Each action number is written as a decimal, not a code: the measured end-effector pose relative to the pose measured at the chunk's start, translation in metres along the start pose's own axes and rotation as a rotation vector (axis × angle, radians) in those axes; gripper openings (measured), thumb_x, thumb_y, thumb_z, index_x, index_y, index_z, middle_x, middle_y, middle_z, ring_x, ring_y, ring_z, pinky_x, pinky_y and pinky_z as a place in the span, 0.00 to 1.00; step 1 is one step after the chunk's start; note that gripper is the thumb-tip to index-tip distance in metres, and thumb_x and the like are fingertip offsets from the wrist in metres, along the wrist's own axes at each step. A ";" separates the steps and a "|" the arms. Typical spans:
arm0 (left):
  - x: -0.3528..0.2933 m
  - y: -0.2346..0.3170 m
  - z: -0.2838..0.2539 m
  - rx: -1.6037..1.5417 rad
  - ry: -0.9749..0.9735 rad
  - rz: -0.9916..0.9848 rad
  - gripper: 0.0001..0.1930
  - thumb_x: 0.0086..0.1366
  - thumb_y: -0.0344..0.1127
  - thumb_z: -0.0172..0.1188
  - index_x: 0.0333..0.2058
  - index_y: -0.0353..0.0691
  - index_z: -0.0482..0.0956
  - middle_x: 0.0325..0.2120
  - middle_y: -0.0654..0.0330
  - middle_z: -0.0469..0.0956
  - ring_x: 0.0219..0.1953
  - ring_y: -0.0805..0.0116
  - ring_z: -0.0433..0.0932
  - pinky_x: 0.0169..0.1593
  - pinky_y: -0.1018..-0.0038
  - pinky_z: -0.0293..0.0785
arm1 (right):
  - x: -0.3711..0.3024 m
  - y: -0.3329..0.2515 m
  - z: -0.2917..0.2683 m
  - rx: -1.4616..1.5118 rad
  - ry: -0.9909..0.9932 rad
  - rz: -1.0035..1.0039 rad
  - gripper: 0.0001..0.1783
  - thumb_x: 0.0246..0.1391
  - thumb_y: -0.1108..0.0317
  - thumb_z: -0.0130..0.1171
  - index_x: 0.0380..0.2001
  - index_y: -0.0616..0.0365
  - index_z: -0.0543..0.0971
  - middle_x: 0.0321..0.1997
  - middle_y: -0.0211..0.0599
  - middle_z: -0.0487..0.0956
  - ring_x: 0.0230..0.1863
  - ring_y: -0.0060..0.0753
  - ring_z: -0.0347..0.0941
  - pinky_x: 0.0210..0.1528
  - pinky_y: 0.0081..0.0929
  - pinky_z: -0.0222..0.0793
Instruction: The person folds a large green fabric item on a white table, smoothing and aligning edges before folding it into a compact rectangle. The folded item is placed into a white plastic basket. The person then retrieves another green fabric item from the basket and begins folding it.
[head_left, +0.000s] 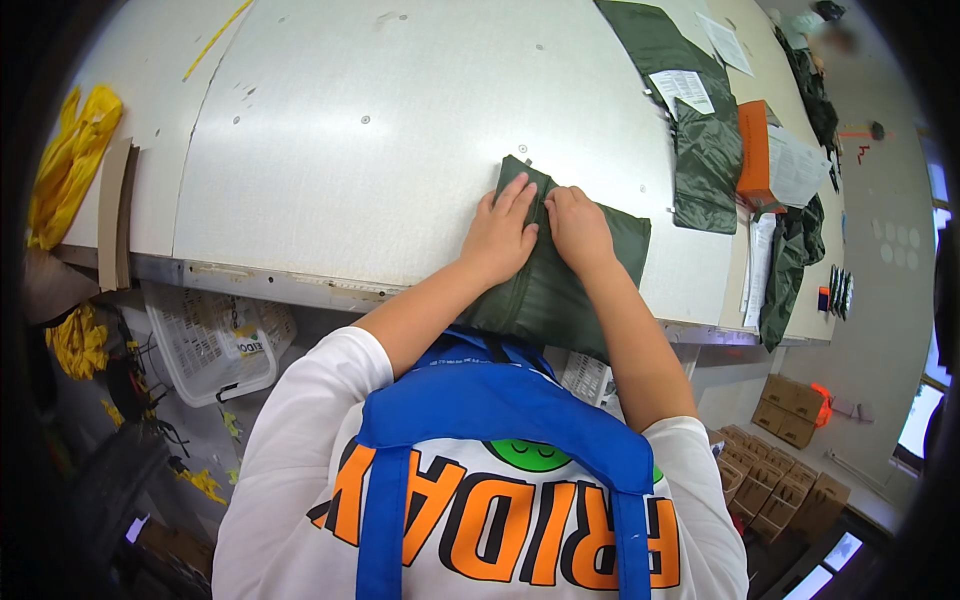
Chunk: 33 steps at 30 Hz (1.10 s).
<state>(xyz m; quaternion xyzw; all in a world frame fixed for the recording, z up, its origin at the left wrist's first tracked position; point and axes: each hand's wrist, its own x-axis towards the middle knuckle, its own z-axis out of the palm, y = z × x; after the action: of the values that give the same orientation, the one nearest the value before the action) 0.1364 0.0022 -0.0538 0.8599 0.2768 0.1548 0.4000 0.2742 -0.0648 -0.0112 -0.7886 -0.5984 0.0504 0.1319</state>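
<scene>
A folded dark green fabric piece [628, 250], slightly shiny, lies at the near edge of the pale table, its lower part hanging over toward my body. A raised seam or fold runs lengthwise along it. Flat on its left part, my left hand [500, 232] has its fingers stretched toward the far corner. My right hand [580, 230] is closed, with bent fingers pinching the fabric beside that seam. What exactly sits between the right fingertips is hidden.
More dark green pieces [705, 165] with a paper sheet [682, 90] lie at the right, beside an orange box [756, 155]. Yellow straps [75, 165] hang over the table's left end. Below stands a white plastic basket [205, 345]. Cardboard boxes [785, 485] are stacked lower right. Another person is far right.
</scene>
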 end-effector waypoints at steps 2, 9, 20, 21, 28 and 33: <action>-0.011 -0.001 0.000 -0.156 0.152 -0.137 0.31 0.62 0.38 0.55 0.61 0.36 0.58 0.62 0.48 0.56 0.59 0.48 0.59 0.62 0.61 0.60 | -0.011 -0.013 -0.013 0.146 0.094 0.137 0.11 0.55 0.65 0.56 0.35 0.63 0.73 0.31 0.46 0.75 0.33 0.46 0.75 0.37 0.36 0.72; -0.023 0.035 -0.034 -1.108 -0.501 -0.547 0.34 0.64 0.43 0.55 0.64 0.35 0.54 0.58 0.47 0.61 0.56 0.59 0.67 0.58 0.63 0.63 | -0.113 -0.059 -0.065 0.574 0.027 0.735 0.44 0.49 0.53 0.65 0.61 0.69 0.57 0.55 0.60 0.68 0.55 0.53 0.67 0.57 0.40 0.64; -0.052 0.217 0.065 -0.686 -1.323 0.504 0.33 0.66 0.44 0.54 0.66 0.50 0.53 0.64 0.51 0.55 0.60 0.56 0.64 0.59 0.64 0.66 | -0.392 0.058 -0.179 1.057 1.111 1.140 0.23 0.50 0.71 0.58 0.50 0.69 0.70 0.45 0.44 0.77 0.43 0.35 0.76 0.48 0.28 0.71; -0.051 0.213 0.078 -0.653 -1.361 0.404 0.32 0.66 0.44 0.54 0.66 0.50 0.54 0.62 0.51 0.57 0.59 0.57 0.65 0.58 0.65 0.67 | -0.435 0.080 -0.169 1.172 1.181 1.093 0.23 0.52 0.69 0.55 0.50 0.68 0.70 0.47 0.46 0.76 0.46 0.39 0.75 0.51 0.32 0.71; -0.098 0.131 0.141 -0.510 -0.970 -0.304 0.28 0.64 0.38 0.56 0.62 0.43 0.62 0.57 0.52 0.67 0.55 0.61 0.69 0.55 0.69 0.69 | -0.681 0.289 -0.068 1.071 1.042 1.790 0.20 0.55 0.47 0.58 0.39 0.52 0.73 0.30 0.33 0.71 0.26 0.34 0.68 0.31 0.36 0.67; -0.260 0.025 0.206 -0.346 -0.439 -0.870 0.22 0.65 0.37 0.55 0.57 0.38 0.67 0.49 0.55 0.74 0.48 0.67 0.73 0.53 0.71 0.69 | -0.662 0.333 0.005 0.668 -0.066 1.864 0.31 0.52 0.57 0.62 0.56 0.60 0.67 0.39 0.37 0.79 0.27 0.28 0.69 0.28 0.30 0.66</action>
<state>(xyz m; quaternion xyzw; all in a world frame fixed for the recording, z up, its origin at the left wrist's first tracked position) 0.0377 -0.2907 -0.1762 0.5988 0.4888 -0.1664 0.6122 0.3987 -0.7808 -0.1571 -0.8646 0.3032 0.3221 0.2384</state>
